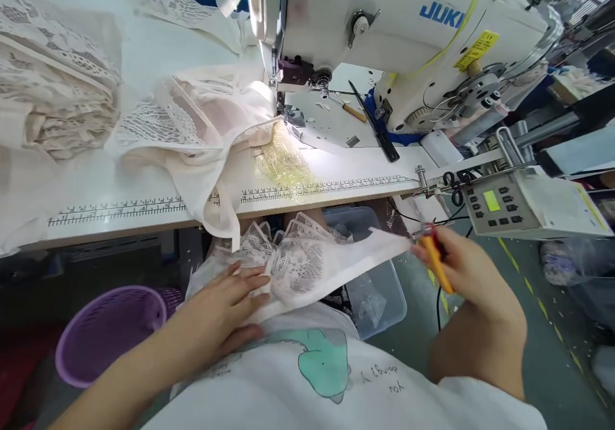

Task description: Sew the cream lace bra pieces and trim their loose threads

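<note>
A white lace bra piece (pixel 300 266) lies across my lap, one long strip of it stretched towards the right. My left hand (pixel 235 302) rests flat on its left part with the fingers spread. Out to the right, my right hand (pixel 461 263) is closed around orange-handled thread snips (pixel 436 264). The tip of the fabric strip meets the snips at my fingers; whether the fingers also pinch it I cannot tell. Another pale lace bra piece (pixel 202 122) lies on the sewing table (pixel 144 193), its edge near the needle and a strap hanging over the front edge.
A white sewing machine (pixel 408 20) stands at the back, with a black-handled tool (pixel 384 141) on its bed. Lace pieces (pixel 62 84) are piled at left. Below are a purple basket (pixel 113 295) and a clear plastic bin (pixel 396 295). A control panel (pixel 533 202) juts out at right.
</note>
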The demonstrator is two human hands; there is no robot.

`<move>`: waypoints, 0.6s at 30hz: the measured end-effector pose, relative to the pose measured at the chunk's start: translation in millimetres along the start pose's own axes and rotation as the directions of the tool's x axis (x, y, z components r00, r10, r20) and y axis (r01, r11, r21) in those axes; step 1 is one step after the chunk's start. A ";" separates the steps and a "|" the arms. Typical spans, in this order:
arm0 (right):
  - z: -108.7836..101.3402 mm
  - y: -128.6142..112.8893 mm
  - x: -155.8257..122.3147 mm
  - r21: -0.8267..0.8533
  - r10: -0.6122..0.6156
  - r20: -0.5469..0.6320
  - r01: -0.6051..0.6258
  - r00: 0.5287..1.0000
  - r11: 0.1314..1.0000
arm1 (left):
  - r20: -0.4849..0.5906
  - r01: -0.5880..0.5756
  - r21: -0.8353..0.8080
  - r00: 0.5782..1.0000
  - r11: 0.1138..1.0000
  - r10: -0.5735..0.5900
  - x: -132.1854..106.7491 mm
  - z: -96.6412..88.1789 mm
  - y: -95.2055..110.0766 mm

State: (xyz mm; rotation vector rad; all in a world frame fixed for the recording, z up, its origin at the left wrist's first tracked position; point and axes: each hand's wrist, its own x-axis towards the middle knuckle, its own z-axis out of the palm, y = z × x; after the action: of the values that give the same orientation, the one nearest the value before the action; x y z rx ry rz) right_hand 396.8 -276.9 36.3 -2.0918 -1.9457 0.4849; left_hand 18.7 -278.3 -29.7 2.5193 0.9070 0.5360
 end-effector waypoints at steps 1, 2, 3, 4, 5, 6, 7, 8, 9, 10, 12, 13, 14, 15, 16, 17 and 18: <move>-1.0 5.2 -2.7 -0.125 0.035 0.066 -0.026 0.997 0.992 | -0.023 -0.016 0.042 1.000 0.999 0.017 5.0 -4.7 -2.6; 0.0 7.0 -3.6 -0.198 0.048 0.102 -0.027 0.994 0.980 | -0.087 -0.026 0.087 0.996 0.996 0.034 8.9 -14.6 -5.8; 2.8 5.5 -2.7 -0.215 0.037 0.128 -0.009 0.991 0.977 | -0.183 -0.020 0.136 0.982 0.991 0.045 12.1 -28.6 -9.4; 7.5 0.8 0.0 -0.182 0.005 0.149 0.023 0.989 0.983 | -0.284 -0.009 0.180 0.957 0.984 0.060 15.1 -45.5 -13.0; 14.0 -7.1 4.3 -0.113 -0.042 0.163 0.061 0.986 0.992 | -0.372 0.007 0.220 0.925 0.975 0.077 18.7 -63.2 -16.6; 22.1 -17.6 10.0 -0.020 -0.095 0.170 0.099 0.981 0.995 | -0.445 0.050 0.248 0.893 0.967 0.068 23.5 -80.1 -20.0; 31.6 -30.6 16.8 0.079 -0.147 0.170 0.135 0.975 0.988 | -0.495 0.105 0.263 0.868 0.959 0.041 30.0 -94.5 -23.5; 42.0 -45.4 24.3 0.178 -0.193 0.158 0.164 0.968 0.970 | -0.512 0.181 0.258 0.858 0.949 -0.025 38.8 -105.4 -27.2; 52.9 -61.7 32.1 0.273 -0.240 0.150 0.193 0.959 0.942 | -0.526 0.274 0.229 0.842 0.934 -0.118 49.9 -112.3 -31.5; 63.7 -78.8 39.7 0.350 -0.286 0.140 0.222 0.948 0.910 | -0.495 0.337 0.185 0.844 0.923 -0.209 63.0 -115.3 -36.6; 82.2 -112.2 52.5 0.461 -0.362 0.118 0.272 0.925 0.845 | -0.388 0.411 0.124 0.858 0.903 -0.337 91.8 -112.3 -48.7; 88.9 -126.9 57.1 0.497 -0.388 0.113 0.286 0.915 0.819 | -0.331 0.419 0.049 0.863 0.907 -0.381 105.1 -108.8 -55.4; 93.7 -139.3 60.2 0.527 -0.408 0.116 0.292 0.906 0.798 | -0.325 0.442 -0.072 0.837 0.894 -0.440 116.0 -105.7 -61.8; 96.5 -148.7 62.1 0.553 -0.421 0.122 0.290 0.899 0.781 | -0.342 0.469 -0.115 0.809 0.876 -0.478 123.3 -104.2 -67.6; 97.6 -155.0 63.1 0.576 -0.426 0.128 0.283 0.896 0.767 | -0.360 0.485 -0.168 0.780 0.858 -0.512 126.2 -104.9 -72.4; 97.4 -158.3 63.6 0.596 -0.427 0.132 0.272 0.894 0.755 | -0.398 0.498 -0.219 0.740 0.839 -0.543 124.4 -108.2 -76.0; 96.3 -158.9 64.3 0.614 -0.422 0.131 0.260 0.897 0.745 | -0.441 0.502 -0.265 0.696 0.823 -0.567 118.2 -113.7 -78.4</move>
State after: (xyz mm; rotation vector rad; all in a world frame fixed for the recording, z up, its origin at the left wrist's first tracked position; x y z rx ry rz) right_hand 216.5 -204.4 6.2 -1.2920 -1.9190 1.1551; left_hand 8.7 -116.6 52.9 1.8658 1.6714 1.0317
